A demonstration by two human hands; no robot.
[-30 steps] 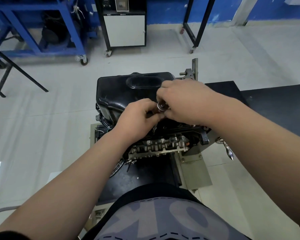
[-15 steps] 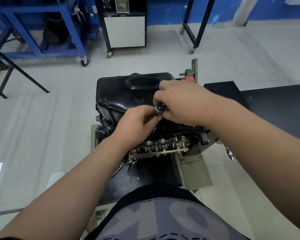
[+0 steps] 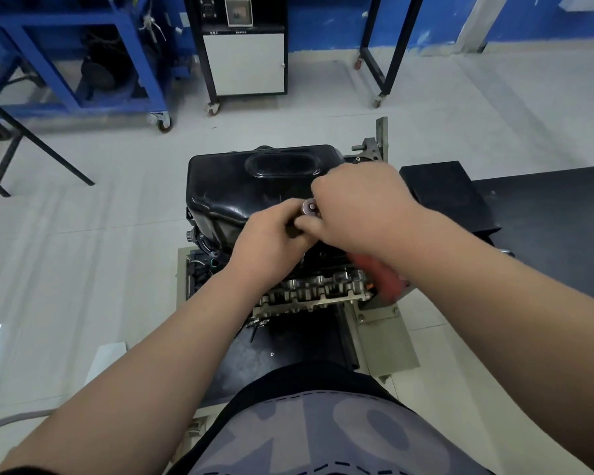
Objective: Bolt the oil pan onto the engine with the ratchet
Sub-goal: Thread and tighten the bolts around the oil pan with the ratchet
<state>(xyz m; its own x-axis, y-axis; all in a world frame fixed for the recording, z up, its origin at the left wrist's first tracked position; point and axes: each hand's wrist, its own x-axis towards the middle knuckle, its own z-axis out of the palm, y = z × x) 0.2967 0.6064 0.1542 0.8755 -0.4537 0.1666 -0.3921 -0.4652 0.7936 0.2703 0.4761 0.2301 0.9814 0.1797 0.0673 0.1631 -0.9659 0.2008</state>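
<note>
Change: ratchet [image 3: 311, 208] handle swung from far side to near-right.
Grip: right hand [image 3: 360, 210] wraps its head; left hand [image 3: 271, 245] pinches socket [image 3: 293, 231].
Meaning: oil pan [image 3: 240, 186] bolt likely tightening.

A large "O" shows on the shirt [image 3: 323, 440]; cabinet [image 3: 247, 63] labels are illegible.

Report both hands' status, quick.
Left hand: pinches the ratchet just under its head.
Right hand: grips the ratchet near the head; the blurred red handle sticks out under the wrist.
</note>
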